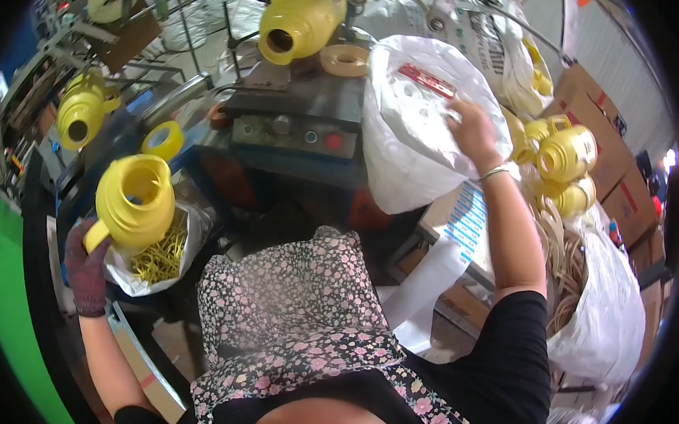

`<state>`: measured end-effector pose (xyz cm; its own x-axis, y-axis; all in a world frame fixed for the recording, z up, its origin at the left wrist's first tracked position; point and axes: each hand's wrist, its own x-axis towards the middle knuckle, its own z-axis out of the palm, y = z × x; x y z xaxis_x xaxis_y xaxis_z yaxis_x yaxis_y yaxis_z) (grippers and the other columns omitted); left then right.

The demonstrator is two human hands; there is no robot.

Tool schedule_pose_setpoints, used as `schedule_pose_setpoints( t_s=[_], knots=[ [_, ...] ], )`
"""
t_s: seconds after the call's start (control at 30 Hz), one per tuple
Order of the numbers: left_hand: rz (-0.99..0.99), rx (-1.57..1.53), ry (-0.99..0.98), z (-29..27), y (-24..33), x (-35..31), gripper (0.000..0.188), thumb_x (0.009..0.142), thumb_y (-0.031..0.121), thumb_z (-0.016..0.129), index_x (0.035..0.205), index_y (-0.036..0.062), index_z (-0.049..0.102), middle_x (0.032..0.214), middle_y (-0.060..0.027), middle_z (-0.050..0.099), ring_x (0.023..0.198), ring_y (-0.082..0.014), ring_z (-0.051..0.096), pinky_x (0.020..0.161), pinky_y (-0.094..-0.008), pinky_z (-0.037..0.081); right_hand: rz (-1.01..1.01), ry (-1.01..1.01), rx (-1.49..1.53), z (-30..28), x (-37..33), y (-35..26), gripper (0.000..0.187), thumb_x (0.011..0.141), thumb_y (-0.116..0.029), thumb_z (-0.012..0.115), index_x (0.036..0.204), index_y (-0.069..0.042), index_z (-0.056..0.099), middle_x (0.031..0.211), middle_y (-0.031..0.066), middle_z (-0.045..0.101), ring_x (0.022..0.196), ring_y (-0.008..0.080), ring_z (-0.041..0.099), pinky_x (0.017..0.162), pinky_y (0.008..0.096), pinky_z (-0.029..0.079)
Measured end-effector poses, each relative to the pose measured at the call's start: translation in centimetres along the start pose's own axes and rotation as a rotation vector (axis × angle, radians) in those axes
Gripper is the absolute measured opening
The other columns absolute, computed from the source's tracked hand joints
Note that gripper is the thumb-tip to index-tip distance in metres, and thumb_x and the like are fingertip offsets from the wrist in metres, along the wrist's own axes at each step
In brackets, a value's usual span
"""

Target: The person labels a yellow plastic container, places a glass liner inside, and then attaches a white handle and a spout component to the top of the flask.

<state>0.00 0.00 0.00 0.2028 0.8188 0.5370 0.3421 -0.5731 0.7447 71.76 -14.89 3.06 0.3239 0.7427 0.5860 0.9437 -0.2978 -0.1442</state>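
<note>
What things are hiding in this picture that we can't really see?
Head view only:
- Right hand: fingertips press into the white plastic bag; the bag hides its contents.
- Left hand: a dark glove covers it; the yellow jug hides its fingertips.
- Yellow scraps: too small to identify.
- Machine buttons: blurred.

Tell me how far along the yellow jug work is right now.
Done, by the look of it: several yellow jugs lie piled at the right. In hand: the gloved left hand grips one yellow jug by its handle, while the bare right hand reaches into a white plastic bag. Left: a jug on the machine and another on a rack.
</note>
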Motion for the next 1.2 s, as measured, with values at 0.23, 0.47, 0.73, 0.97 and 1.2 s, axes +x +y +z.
schedule_pose_setpoints(
  t_s=[0.23, 0.47, 0.73, 0.97, 1.2],
  knots=[
    [0.071, -0.109, 0.305, 3.7, 5.2, -1.8, 0.032, 0.081, 0.005, 0.069, 0.112, 0.0041, 0.059, 0.108, -0.0058, 0.06, 0.102, -0.0159, 0.056, 0.093, -0.0318, 0.044, 0.167, -0.448, -0.325, 1.4, -1.2, 12.4, 0.025, 0.075, -0.009, 0.058, 0.097, -0.003, 0.069, 0.104, 0.0214, 0.066, 0.102, 0.0367, 0.063, 0.09, 0.0432, 0.05],
    [-0.134, -0.447, 0.151, 8.5, 12.9, -5.8, 0.037, 0.076, 0.012, 0.078, 0.108, 0.0041, 0.06, 0.106, -0.0064, 0.064, 0.095, -0.0157, 0.062, 0.085, -0.0302, 0.05, 0.125, -0.412, -0.599, -7.4, 1.1, 10.7, 0.029, 0.082, -0.019, 0.05, 0.093, 0.0, 0.068, 0.096, 0.0271, 0.066, 0.096, 0.0422, 0.063, 0.085, 0.0489, 0.05],
    [-0.405, -0.324, -0.642, 12.8, 11.5, -9.4, 0.052, 0.068, 0.008, 0.085, 0.115, 0.0067, 0.062, 0.107, -0.0073, 0.065, 0.102, -0.0187, 0.062, 0.089, -0.0342, 0.051, 0.043, -0.17, -0.191, -7.5, 0.0, 5.0, 0.025, 0.086, -0.021, 0.062, 0.102, -0.001, 0.06, 0.09, 0.0241, 0.065, 0.086, 0.0411, 0.062, 0.077, 0.0461, 0.049],
    [0.394, -0.038, -0.537, 13.7, 18.5, -4.5, 0.074, 0.064, 0.033, 0.087, 0.126, 0.0072, 0.056, 0.121, -0.0169, 0.058, 0.112, -0.0311, 0.057, 0.096, -0.0409, 0.046, 0.061, -0.212, -0.303, -1.2, 0.5, 7.0, 0.037, 0.078, -0.026, 0.067, 0.105, -0.001, 0.065, 0.106, 0.0222, 0.066, 0.104, 0.0377, 0.061, 0.092, 0.0427, 0.048],
    [0.554, -0.103, -0.653, 16.6, 20.6, -2.9, 0.059, 0.067, 0.036, 0.083, 0.113, 0.0075, 0.058, 0.113, -0.0172, 0.061, 0.102, -0.0354, 0.06, 0.09, -0.043, 0.048, 0.13, -0.525, -0.053, 1.9, 0.7, 6.9, 0.027, 0.069, -0.026, 0.07, 0.084, -0.003, 0.071, 0.086, 0.0193, 0.069, 0.087, 0.0348, 0.066, 0.082, 0.039, 0.051]
  ],
)
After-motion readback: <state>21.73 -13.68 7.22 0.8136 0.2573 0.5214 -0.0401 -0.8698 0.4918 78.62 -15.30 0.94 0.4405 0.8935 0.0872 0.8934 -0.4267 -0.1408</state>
